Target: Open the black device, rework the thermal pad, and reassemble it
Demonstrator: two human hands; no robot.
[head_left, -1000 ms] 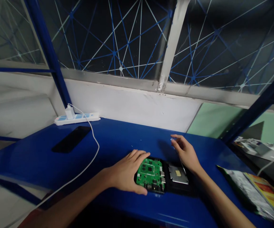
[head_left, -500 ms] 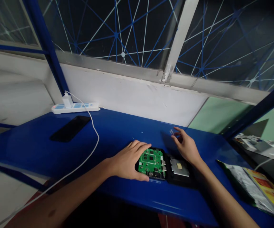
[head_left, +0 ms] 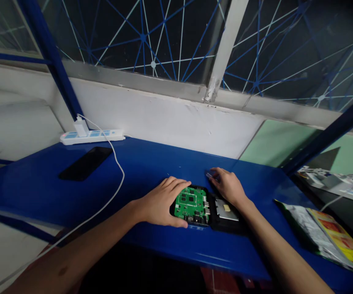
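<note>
My left hand [head_left: 161, 203] is curved around the left side of a black case holding a green circuit board [head_left: 191, 205], thumb at the near edge and fingers at the far edge. Beside it on the right lies a black cover [head_left: 227, 226], opened flat, with a silver metal plate [head_left: 227, 211] and a small beige pad on it. Just beyond the cover, my right hand [head_left: 229, 185] pinches a small clear piece [head_left: 208, 174] low over the table. Its exact kind is too small to make out.
A black phone [head_left: 86, 163] lies at the left of the blue table [head_left: 152, 155]. Behind it stands a white power strip [head_left: 93, 136] with a charger, whose white cable [head_left: 121, 171] runs toward me. A shiny packet [head_left: 323, 232] lies at the right, near cluttered white devices.
My right hand has moved left and down toward the tabletop with the clear piece. The left hand keeps its hold on the case. The whole view has shifted slightly.
</note>
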